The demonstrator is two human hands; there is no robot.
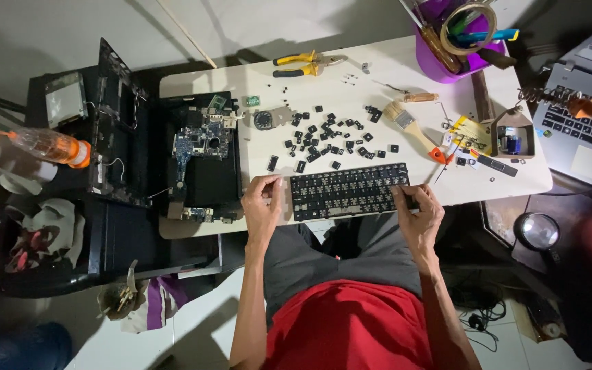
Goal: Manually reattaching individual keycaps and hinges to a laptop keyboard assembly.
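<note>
Black keyboard [349, 191], keycaps stripped, bare grid showing; gripped at its ends by left hand [263, 205] and right hand [416, 214]; loose keys [330, 133] beyond.

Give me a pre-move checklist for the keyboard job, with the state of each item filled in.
1. Keyboard panel lies flat on the white table, near its front edge: ok.
2. Left hand at the panel's left end, fingers at its corner: ok.
3. Right hand on the panel's right end: ok. Firmness of the grip: cannot tell.
4. Loose keycaps scattered behind the panel, none at the table's edge: ok.
5. Brush lies within easy reach, right of the keycaps: ok.
6. Opened laptop base sits apart from the panel, left of it: ok.
</note>
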